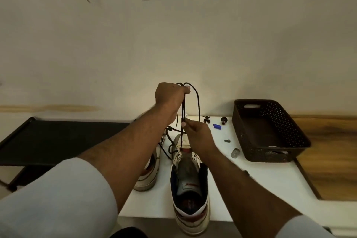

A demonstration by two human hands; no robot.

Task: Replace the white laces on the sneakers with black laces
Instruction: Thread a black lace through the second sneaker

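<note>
- The left hand (pixel 171 95) is raised above the desk (pixel 218 183), its fingers pinched together on the top of a looped black lace (pixel 198 102).
- The right hand (pixel 196 134) sits lower, just over the near sneaker (pixel 190 195), thumb and fingers pinching the same lace strands, which hang taut between both hands.
- The lace runs down into the eyelets of the near sneaker; loose black lace also lies by the second sneaker (pixel 149 172), which is partly hidden behind the left forearm.
- Right of the sneakers lie a blue cap-like piece (pixel 217 126), a few small dark bits and a small grey part (pixel 235 153).
- A brown perforated basket (pixel 270 114) stands at the desk's right edge.
- A black stand (pixel 58 141) is to the left.
- A red tongue label is too blurred to read.
</note>
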